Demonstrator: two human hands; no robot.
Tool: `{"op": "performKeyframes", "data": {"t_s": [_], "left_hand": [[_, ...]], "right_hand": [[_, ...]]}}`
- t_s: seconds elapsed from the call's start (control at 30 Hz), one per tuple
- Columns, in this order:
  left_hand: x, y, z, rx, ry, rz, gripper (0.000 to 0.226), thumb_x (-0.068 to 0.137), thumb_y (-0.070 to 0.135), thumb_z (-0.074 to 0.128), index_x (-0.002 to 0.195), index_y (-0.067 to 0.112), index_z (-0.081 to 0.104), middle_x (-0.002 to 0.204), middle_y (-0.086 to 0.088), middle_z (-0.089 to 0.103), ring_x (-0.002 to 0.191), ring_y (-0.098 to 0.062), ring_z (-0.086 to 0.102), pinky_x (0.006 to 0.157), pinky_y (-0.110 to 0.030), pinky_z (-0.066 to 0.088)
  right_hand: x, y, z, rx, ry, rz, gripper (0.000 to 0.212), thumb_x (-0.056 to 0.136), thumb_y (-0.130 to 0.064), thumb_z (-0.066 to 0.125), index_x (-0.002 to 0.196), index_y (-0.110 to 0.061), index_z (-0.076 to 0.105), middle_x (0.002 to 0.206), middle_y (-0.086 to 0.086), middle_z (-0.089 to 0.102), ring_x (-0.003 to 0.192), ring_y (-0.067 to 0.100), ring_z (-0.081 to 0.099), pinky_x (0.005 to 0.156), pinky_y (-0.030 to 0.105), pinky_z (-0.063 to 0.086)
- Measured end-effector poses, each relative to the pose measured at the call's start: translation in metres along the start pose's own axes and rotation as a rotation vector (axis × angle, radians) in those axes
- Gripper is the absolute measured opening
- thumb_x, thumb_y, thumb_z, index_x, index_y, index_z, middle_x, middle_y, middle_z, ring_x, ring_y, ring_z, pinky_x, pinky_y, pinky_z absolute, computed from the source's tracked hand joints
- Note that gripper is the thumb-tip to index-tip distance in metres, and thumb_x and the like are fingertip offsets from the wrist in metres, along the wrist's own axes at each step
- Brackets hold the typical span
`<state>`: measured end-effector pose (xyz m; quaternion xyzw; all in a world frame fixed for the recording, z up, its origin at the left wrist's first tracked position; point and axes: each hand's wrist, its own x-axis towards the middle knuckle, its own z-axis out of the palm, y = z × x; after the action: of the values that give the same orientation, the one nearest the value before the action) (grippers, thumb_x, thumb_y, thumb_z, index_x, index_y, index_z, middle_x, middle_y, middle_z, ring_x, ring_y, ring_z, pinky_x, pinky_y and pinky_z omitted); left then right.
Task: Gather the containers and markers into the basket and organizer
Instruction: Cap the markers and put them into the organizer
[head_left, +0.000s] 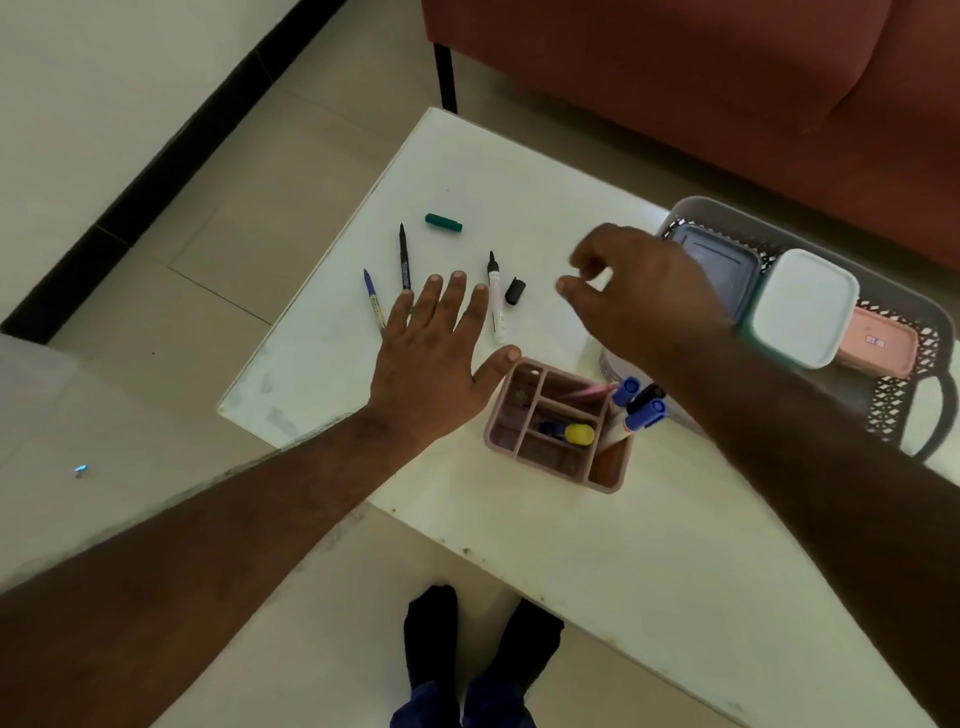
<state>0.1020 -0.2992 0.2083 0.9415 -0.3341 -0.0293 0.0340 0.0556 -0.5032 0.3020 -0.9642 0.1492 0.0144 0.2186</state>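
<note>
My left hand (441, 345) hovers flat with fingers spread over loose markers on the white table (623, 545): a blue pen (373, 301), a black pen (403, 257) and an uncapped white marker (495, 299). A black cap (515, 290) and a green cap (443, 222) lie nearby. My right hand (631, 296) is above the table beside the grey basket (893, 410), fingers loosely curled, holding nothing. The basket holds a blue-grey container (719, 262), a white-lidded one (802, 309) and a pink one (878, 343). The pink organizer (558, 426) holds capped markers (641, 408).
A red sofa (727, 78) stands behind the table, its black leg (445, 73) near the far corner. The table's near edge runs diagonally above my feet (480, 644) on the tiled floor. A dark skirting strip lines the wall at left.
</note>
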Motion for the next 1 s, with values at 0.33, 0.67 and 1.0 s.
{"op": "performKeyframes", "data": {"t_s": [0.33, 0.67, 1.0], "left_hand": [[0.053, 0.001, 0.016, 0.010, -0.126, -0.034, 0.067, 0.099, 0.059, 0.027, 0.150, 0.016, 0.037, 0.150, -0.011, 0.047, 0.140, -0.032, 0.041, 0.117, -0.049, 0.027], [0.089, 0.004, 0.029, 0.027, -0.157, -0.183, 0.055, 0.095, 0.059, 0.045, 0.126, 0.015, 0.054, 0.120, -0.006, 0.064, 0.111, -0.026, 0.058, 0.098, -0.039, 0.041], [0.106, 0.013, 0.042, -0.048, -0.119, -0.244, 0.052, 0.097, 0.059, 0.043, 0.120, 0.015, 0.058, 0.113, -0.006, 0.067, 0.106, -0.026, 0.062, 0.093, -0.039, 0.041]], "right_hand": [[0.087, 0.011, 0.070, -0.216, -0.399, -0.001, 0.040, 0.089, -0.024, 0.067, 0.129, -0.025, 0.059, 0.128, -0.001, 0.061, 0.117, 0.021, 0.056, 0.092, 0.031, 0.045], [0.100, 0.025, 0.096, -0.280, -0.375, -0.114, 0.029, 0.091, -0.025, 0.064, 0.119, -0.032, 0.065, 0.114, 0.003, 0.056, 0.104, 0.027, 0.059, 0.076, 0.031, 0.043], [0.097, 0.026, 0.092, -0.382, -0.423, -0.046, 0.030, 0.089, -0.033, 0.061, 0.109, -0.010, 0.060, 0.102, 0.007, 0.060, 0.097, 0.027, 0.061, 0.076, 0.034, 0.050]]}}
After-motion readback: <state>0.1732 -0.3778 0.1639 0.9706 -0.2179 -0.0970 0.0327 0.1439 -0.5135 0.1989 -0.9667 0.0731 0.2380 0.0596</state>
